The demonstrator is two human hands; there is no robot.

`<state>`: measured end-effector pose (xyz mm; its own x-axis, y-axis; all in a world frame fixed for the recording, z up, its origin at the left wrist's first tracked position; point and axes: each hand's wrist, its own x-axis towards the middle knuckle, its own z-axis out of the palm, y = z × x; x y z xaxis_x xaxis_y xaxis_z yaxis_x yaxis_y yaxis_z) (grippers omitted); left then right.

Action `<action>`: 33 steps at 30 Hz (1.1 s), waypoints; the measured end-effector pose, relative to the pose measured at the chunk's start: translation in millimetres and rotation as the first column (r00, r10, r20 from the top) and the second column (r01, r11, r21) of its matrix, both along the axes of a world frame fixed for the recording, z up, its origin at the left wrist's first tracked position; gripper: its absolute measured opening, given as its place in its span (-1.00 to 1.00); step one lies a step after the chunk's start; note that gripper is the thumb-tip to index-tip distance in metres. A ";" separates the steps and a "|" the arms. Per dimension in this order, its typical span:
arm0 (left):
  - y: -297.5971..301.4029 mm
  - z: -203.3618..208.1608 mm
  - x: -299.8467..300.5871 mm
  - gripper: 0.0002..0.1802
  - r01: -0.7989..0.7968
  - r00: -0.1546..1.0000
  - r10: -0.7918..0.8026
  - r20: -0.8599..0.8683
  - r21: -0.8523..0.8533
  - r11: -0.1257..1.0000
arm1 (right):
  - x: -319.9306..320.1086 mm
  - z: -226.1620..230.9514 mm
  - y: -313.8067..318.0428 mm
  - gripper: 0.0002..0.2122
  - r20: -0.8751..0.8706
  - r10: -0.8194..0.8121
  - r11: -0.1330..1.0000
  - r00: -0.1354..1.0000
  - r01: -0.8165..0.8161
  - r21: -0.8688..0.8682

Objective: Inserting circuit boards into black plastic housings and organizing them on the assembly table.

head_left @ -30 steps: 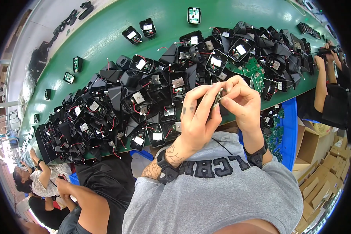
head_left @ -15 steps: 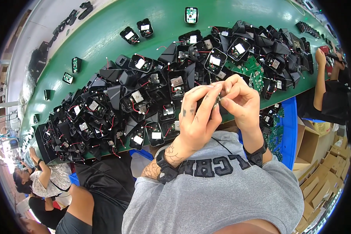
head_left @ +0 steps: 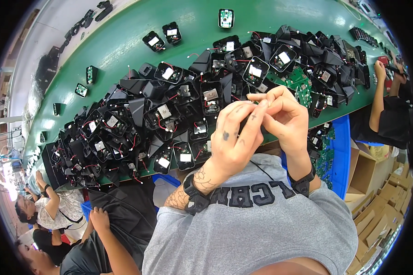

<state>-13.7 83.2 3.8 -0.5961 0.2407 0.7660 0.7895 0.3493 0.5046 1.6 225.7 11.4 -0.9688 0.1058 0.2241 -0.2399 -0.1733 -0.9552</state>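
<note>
My left hand [head_left: 236, 135] and my right hand [head_left: 287, 120] meet fingertip to fingertip above the near edge of the green table. Both are closed in a pinch, and the small part between them is almost wholly hidden by the fingers, so I cannot name it. Just beyond my fingers lie green circuit boards [head_left: 294, 82]. A large heap of black plastic housings [head_left: 211, 95] spreads to both sides, many with a metal plate or white label inside and short red wires sticking out.
Separate housings [head_left: 153, 41] stand on the green table [head_left: 119, 43] behind the heap. To my right are a blue bin [head_left: 340, 153] with circuit boards and cardboard boxes [head_left: 376, 215]. Co-workers sit at the left [head_left: 59, 211]; another person's arm [head_left: 377, 98] reaches in at the right.
My fingertips have closed further together, covering the small part that showed between them before. At the lower left, a co-worker has leaned in and a hand has come up near the table edge.
</note>
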 end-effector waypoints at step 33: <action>0.1 -8.8 8.3 -0.46 0.103 0.991 -0.114 0.076 0.137 0.985 | 7.5 -7.0 18.4 -0.89 0.131 0.186 0.977 0.974 -0.169 -0.134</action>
<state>-5.4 83.2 -5.0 -0.6350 0.2075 0.7442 0.7724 0.1895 0.6062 9.1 244.1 4.4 -0.9955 -0.0526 0.0790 -0.0583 -0.3171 -0.9466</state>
